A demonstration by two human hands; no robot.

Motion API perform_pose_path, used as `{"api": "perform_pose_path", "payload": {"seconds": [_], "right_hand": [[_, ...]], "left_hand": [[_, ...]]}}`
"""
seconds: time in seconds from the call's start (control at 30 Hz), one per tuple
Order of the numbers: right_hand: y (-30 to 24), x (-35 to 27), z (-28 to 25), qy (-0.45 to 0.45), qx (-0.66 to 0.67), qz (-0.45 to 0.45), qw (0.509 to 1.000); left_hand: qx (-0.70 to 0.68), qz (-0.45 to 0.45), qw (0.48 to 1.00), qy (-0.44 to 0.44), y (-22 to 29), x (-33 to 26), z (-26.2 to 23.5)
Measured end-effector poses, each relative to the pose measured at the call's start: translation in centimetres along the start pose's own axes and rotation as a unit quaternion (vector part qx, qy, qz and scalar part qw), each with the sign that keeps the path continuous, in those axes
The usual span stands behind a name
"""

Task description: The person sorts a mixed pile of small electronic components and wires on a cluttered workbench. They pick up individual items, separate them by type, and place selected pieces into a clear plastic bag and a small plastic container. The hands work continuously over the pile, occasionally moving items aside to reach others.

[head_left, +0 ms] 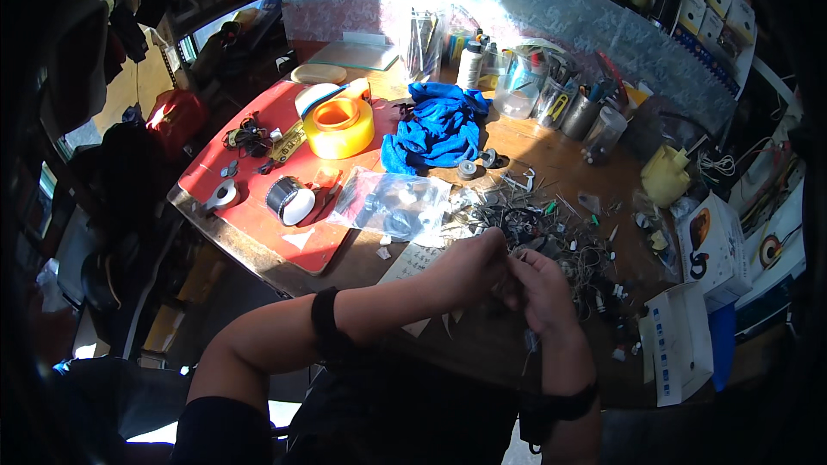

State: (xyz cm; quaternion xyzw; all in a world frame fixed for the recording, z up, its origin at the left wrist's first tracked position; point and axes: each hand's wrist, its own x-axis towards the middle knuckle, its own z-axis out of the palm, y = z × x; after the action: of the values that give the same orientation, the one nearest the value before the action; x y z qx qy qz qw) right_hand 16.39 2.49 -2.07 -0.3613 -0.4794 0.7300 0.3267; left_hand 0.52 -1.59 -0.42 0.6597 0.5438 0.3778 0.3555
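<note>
Where the two forearms rise from the lower edge and meet, the left hand (469, 269) and the right hand (541, 288) are curled shut, fingertips touching, around something too small to make out — a thin strand seems to hang below the right hand. Just beyond their fingertips, slightly nearer the right hand, lies a tangle of wires and small parts (551, 228) on the tabletop (525, 142). Farther off to the left sits a clear plastic bag (392, 202), then a blue cloth (439, 125).

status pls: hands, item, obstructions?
Left hand and right hand pinched together on a small item, too small to identify. Wire-and-parts pile just beyond. Nothing between the hands.
</note>
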Motion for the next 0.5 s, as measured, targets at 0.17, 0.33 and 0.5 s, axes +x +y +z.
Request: {"api": "perform_pose_path", "payload": {"seconds": [0.17, 0.33, 0.5], "right_hand": [[-0.1, -0.1, -0.1, 0.0, 0.021, -0.01, 1.0], [0.1, -0.1, -0.1, -0.01, 0.017, -0.021, 1.0], [0.3, 0.0, -0.3, -0.009, 0.02, -0.019, 1.0]], "left_hand": [[0.161, -0.009, 0.987, -0.02, 0.5, -0.5, -2.5], [0.395, -0.018, 0.913, 0.106, -0.8, 0.9, -5.9], [0.426, -0.059, 0.901, 0.047, -2.5, 1.7, -6.5]]}}
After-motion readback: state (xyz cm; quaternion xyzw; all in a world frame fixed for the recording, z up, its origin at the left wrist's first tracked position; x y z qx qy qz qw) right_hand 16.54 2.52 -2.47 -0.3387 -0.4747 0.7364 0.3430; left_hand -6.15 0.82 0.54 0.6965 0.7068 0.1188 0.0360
